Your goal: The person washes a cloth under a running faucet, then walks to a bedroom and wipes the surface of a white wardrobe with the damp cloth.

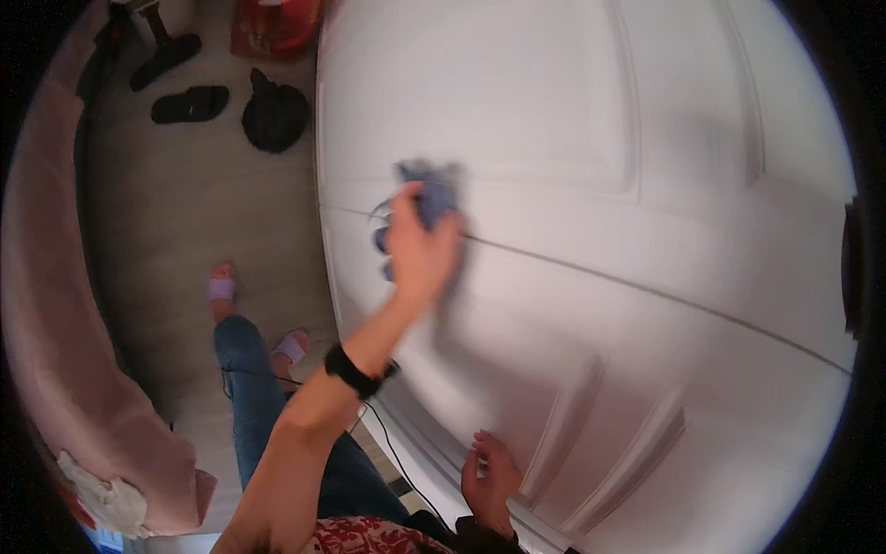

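Observation:
My left hand (422, 251), with a black band on its wrist, is closed around a blue-grey cloth (432, 198). It presses the cloth to a white panelled door front (544, 277), over the dark seam between two panels. Loose folds of cloth stick out above the fingers and beside them; hand and cloth are slightly blurred. Lower down on the right, my right hand (492, 475) is near the raised moulding of the same white surface. Its fingers are loosely bent, the thumb stands apart, and I see nothing in it.
A bed edge with a pink cover (101, 369) runs along the left. On the grey floor are a black slipper (190, 104), a dark round thing (275, 115) and a red container (277, 32). My feet wear lilac sandals (221, 288). A thin black cable (397, 457) hangs by my body.

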Motion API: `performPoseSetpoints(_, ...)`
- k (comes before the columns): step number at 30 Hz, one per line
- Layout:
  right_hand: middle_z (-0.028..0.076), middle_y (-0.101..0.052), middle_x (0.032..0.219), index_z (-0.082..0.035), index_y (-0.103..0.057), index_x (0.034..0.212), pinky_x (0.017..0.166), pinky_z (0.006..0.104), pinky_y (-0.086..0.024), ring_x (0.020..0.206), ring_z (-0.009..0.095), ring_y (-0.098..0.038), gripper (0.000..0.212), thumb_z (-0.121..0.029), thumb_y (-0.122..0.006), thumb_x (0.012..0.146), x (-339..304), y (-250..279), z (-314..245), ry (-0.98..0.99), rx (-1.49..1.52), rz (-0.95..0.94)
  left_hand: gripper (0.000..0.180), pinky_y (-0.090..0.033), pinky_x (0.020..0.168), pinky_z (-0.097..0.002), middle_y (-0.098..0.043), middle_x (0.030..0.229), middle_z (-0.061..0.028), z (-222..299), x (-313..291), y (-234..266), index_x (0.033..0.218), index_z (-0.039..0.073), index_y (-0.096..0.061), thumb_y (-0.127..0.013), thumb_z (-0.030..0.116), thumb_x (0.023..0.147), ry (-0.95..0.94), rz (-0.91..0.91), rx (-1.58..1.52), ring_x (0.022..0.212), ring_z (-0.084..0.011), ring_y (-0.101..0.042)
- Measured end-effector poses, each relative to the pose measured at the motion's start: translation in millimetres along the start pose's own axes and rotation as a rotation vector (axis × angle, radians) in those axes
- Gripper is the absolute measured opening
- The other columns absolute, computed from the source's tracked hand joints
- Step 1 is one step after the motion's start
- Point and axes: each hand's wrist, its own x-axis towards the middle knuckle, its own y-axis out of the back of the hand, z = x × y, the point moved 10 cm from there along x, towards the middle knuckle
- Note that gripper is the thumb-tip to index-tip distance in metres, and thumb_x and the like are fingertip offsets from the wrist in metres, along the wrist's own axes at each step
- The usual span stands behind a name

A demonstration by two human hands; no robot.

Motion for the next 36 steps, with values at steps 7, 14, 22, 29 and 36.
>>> performPoseSetpoints(7,0.011,-0.066,0.087,-0.008,-0.061,0.090,0.056,0.0313,-0.053,0.068,0.021,-0.065,0.018,-0.004,-0.059,0.072,-1,-8,-3,-0.025,-0.050,-0.110,0.053,-0.028,0.097,-0.0558,-0.048,0.120,-0.0144,248,-81,-67,0.114,0.006,-0.050,-0.061,0.015,0.063,-0.880,-0.590,-0.436,0.112,-0.0317,-0.046)
performPoseSetpoints(14,0.009,-0.065,0.083,-0.004,-0.061,0.084,0.053,0.0257,-0.051,0.061,0.016,-0.063,0.015,0.003,-0.055,0.072,-5,-8,0,-0.124,0.046,-0.079,0.046,-0.028,0.091,-0.0572,-0.051,0.115,-0.0169,61,35,-19,0.106,0.006,-0.057,-0.058,0.023,0.063,-0.722,-0.378,0.062,0.114,-0.0368,-0.044)
performPoseSetpoints(22,0.010,-0.066,0.087,-0.002,-0.062,0.092,0.063,0.0288,-0.053,0.075,0.019,-0.067,0.015,-0.003,-0.049,0.083,-27,-61,52,-0.541,0.491,-0.428,0.042,-0.034,0.096,-0.0409,-0.036,0.125,-0.0300,-175,91,53,0.119,-0.002,-0.044,-0.049,0.011,0.080,0.550,0.071,0.459,0.111,-0.0453,-0.040)
performPoseSetpoints(29,0.011,-0.064,0.094,-0.008,-0.062,0.099,0.072,0.0323,-0.049,0.086,0.022,-0.063,0.017,-0.014,-0.057,0.084,69,-17,-71,-0.050,0.310,-0.583,0.057,-0.028,0.096,-0.0502,-0.034,0.123,-0.0283,161,40,-47,0.120,0.004,-0.050,-0.052,0.004,0.063,-0.559,-0.249,0.298,0.114,-0.0440,-0.035)
performPoseSetpoints(36,0.009,-0.063,0.096,-0.013,-0.059,0.106,0.073,0.0347,-0.048,0.085,0.026,-0.061,0.020,-0.020,-0.052,0.088,99,25,-104,0.005,0.396,-0.526,0.056,-0.030,0.100,-0.0422,-0.038,0.125,-0.0263,242,242,-59,0.130,-0.001,-0.035,-0.048,-0.004,0.076,-0.611,0.128,0.167,0.117,-0.0410,-0.037)
